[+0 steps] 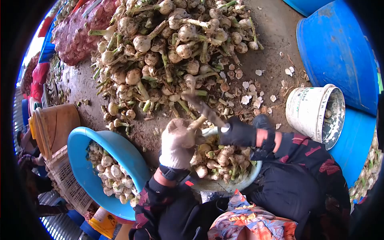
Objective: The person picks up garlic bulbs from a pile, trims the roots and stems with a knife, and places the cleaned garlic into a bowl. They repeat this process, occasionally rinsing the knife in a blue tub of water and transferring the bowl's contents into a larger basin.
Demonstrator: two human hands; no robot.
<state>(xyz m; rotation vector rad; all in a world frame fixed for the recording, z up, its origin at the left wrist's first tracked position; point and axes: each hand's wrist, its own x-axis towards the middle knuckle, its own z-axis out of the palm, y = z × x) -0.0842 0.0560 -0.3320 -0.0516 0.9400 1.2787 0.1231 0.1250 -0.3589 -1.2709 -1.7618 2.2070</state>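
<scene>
My left hand (177,143), in a dirty pale glove, grips a garlic bulb by its stalk (197,122) above a light blue bowl (240,185) on my lap. My right hand (238,132), in a black glove, holds a knife (204,109) whose blade points up and left, against the stalk. The bowl holds several garlic bulbs (220,160) with short stems. A big heap of untrimmed garlic (168,52) with green stalks lies on the ground just beyond my hands.
A blue basin (80,160) at left holds trimmed white bulbs. A white bucket (316,112) lies on its side at right beside large blue barrels (340,52). An orange bucket (54,126), a plastic crate (66,184) and red mesh sacks (76,32) stand at left.
</scene>
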